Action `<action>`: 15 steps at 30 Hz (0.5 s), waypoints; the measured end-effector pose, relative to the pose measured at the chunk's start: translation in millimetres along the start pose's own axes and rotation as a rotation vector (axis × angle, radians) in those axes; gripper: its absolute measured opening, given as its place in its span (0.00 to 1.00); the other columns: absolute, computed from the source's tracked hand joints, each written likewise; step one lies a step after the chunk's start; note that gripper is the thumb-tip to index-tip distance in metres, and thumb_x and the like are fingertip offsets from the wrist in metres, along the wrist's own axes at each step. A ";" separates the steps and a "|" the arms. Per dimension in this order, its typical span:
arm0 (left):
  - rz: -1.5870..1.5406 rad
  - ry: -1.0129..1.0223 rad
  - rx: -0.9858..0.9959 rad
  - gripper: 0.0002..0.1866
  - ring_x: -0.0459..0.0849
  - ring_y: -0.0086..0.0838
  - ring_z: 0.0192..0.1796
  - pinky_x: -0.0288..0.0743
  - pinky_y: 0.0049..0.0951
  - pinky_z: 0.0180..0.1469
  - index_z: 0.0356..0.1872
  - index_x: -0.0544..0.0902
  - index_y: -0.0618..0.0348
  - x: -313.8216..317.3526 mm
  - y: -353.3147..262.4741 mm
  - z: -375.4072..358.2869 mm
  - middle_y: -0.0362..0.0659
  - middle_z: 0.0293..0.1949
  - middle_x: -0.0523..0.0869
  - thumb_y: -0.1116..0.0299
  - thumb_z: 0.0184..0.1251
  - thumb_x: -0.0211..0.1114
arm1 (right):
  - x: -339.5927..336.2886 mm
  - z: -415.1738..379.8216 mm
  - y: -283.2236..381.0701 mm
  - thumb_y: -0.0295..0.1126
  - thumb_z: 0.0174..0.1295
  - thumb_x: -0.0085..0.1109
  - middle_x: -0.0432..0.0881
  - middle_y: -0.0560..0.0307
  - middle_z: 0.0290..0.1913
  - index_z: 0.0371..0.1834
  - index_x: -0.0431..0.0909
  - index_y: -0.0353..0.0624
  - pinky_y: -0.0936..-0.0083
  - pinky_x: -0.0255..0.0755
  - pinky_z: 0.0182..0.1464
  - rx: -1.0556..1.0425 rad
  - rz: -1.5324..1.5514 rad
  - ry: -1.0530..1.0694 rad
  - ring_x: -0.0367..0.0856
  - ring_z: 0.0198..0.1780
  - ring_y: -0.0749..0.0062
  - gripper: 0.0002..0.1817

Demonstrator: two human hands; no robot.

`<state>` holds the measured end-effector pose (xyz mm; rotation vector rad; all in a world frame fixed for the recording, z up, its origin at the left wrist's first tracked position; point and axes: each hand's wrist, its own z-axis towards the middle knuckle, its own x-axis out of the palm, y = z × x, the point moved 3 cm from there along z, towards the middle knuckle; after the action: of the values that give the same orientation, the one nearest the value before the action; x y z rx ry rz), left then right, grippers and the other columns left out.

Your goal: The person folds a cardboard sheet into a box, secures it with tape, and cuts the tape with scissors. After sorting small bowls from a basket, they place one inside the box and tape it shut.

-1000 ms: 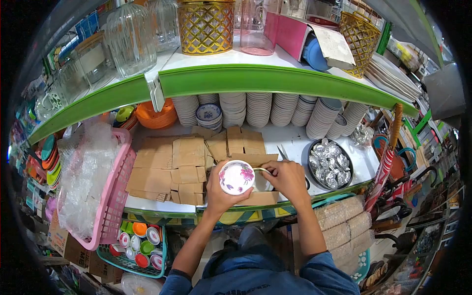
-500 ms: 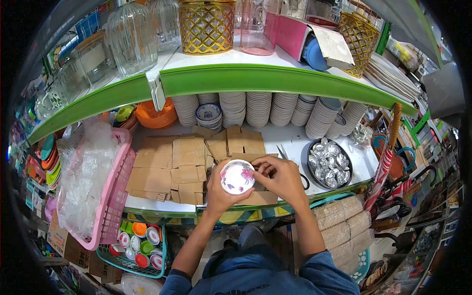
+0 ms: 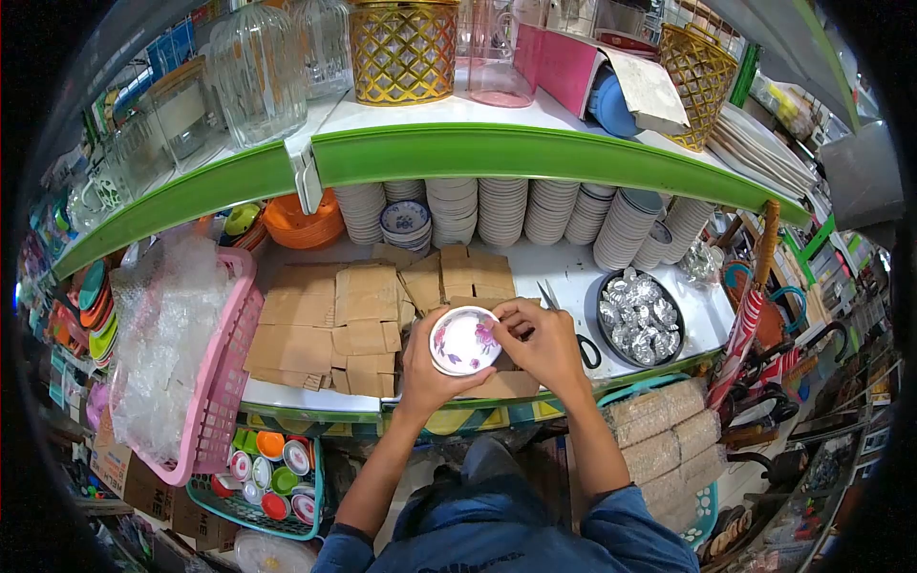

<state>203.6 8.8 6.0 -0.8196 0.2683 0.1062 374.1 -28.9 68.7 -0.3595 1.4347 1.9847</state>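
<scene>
A small white bowl (image 3: 460,344) with pink and purple flowers is tilted so its inside faces me. My left hand (image 3: 427,368) is wrapped round its left side and underside, with the thumb along the lower edge. At the upper right rim, my right hand (image 3: 537,339) has its thumb and forefinger closed on the bowl's edge; its other fingers are curled. Flattened brown cardboard pieces (image 3: 330,320) lie on the white shelf to the left and beneath the hands. Scissors with black handles (image 3: 589,353) lie right of my right hand, partly covered by it.
A black round pan (image 3: 611,346) of foil-like silvery pieces is at right. Stacked bowls (image 3: 501,212) line the back, under a green-edged upper shelf (image 3: 535,153) with glassware. At left leans a pink basket (image 3: 224,382) of bubble wrap; bubble-wrapped bundles (image 3: 664,430) sit lower right.
The bowl has shifted slightly right and turned a little in my left hand. My right fingers have moved slightly up along its rim, and more of the scissors' handle shows.
</scene>
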 end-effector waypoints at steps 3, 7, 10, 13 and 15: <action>-0.007 -0.008 0.013 0.48 0.83 0.43 0.53 0.79 0.39 0.55 0.60 0.71 0.63 1.9 2.3 -0.3 0.53 0.52 0.81 0.58 0.34 0.87 | -4.0 1.2 -0.5 0.34 0.59 0.68 0.87 0.54 0.26 0.39 0.83 0.39 0.80 0.77 0.30 0.063 0.133 -0.039 0.85 0.26 0.77 0.11; -0.014 -0.006 -0.012 0.47 0.83 0.42 0.53 0.79 0.39 0.55 0.60 0.70 0.63 3.4 5.0 -2.5 0.53 0.51 0.81 0.59 0.35 0.86 | -10.4 1.1 -16.0 0.31 0.64 0.65 0.87 0.55 0.28 0.42 0.80 0.35 0.83 0.73 0.28 0.144 0.419 -0.131 0.82 0.28 0.83 0.10; -0.044 -0.025 -0.031 0.46 0.83 0.41 0.53 0.78 0.38 0.55 0.60 0.70 0.63 3.1 6.1 -5.1 0.52 0.51 0.81 0.60 0.36 0.86 | -19.7 0.4 -29.9 0.31 0.65 0.64 0.87 0.55 0.28 0.43 0.80 0.36 0.83 0.72 0.27 0.124 0.310 -0.207 0.82 0.28 0.84 0.10; -0.049 -0.049 -0.039 0.46 0.84 0.41 0.52 0.78 0.37 0.55 0.60 0.70 0.63 4.4 10.0 -8.0 0.52 0.51 0.81 0.61 0.36 0.85 | -26.4 -3.6 -36.2 0.32 0.64 0.64 0.86 0.54 0.27 0.42 0.80 0.37 0.81 0.73 0.28 0.108 0.186 -0.280 0.84 0.27 0.80 0.10; -0.068 -0.055 -0.038 0.46 0.84 0.40 0.52 0.78 0.36 0.55 0.60 0.70 0.63 5.2 12.2 -8.9 0.52 0.51 0.81 0.62 0.37 0.85 | -28.2 -6.5 -36.6 0.31 0.62 0.65 0.86 0.51 0.29 0.40 0.82 0.37 0.77 0.74 0.28 0.123 -0.021 -0.247 0.86 0.28 0.72 0.09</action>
<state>204.4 10.4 -9.8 -0.8611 0.1875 0.0703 417.8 -37.8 55.3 -0.0724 1.3793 1.8412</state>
